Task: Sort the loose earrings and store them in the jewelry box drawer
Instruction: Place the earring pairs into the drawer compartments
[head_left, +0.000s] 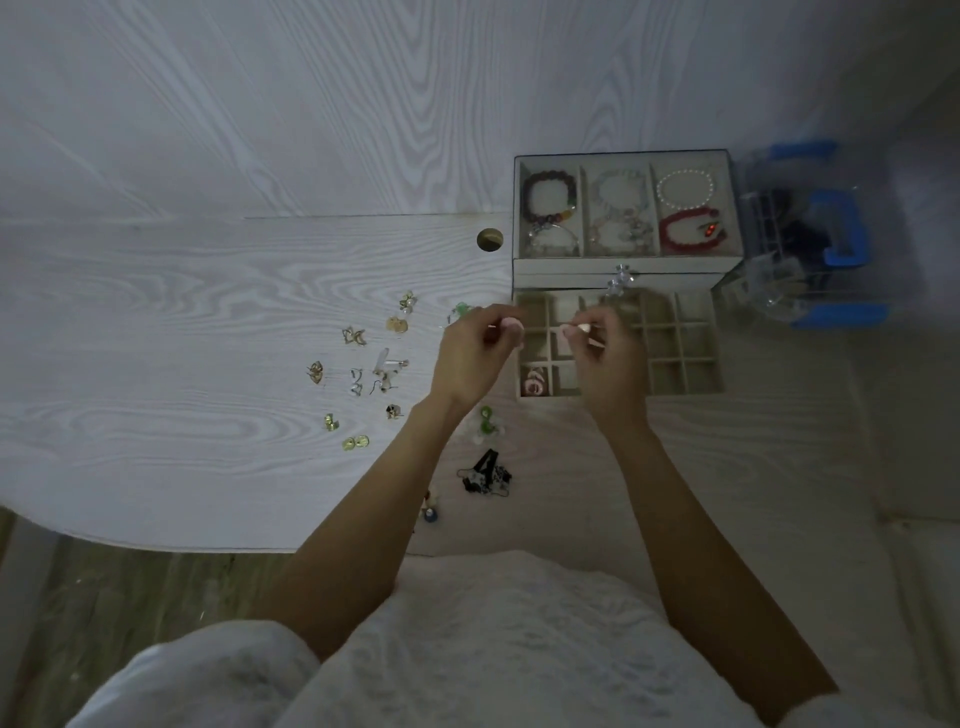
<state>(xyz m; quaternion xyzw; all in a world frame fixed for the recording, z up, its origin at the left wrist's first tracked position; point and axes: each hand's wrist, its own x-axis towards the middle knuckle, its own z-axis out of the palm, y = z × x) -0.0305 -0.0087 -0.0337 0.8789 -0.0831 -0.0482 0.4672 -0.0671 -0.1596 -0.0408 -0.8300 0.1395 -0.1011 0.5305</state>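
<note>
Fingers (511, 326) of the left hand (475, 358) are pinching a small pale earring, and those of the right hand (605, 358) are pinching its likely partner (584, 328), both hovering over the open drawer (696, 387) of the jewelry box (623, 267). This looks like the pairing step; next, each piece wants lowering into one empty compartment. More loose earrings (363, 374) are lying on the counter (208, 312) to the left, waiting.
</note>
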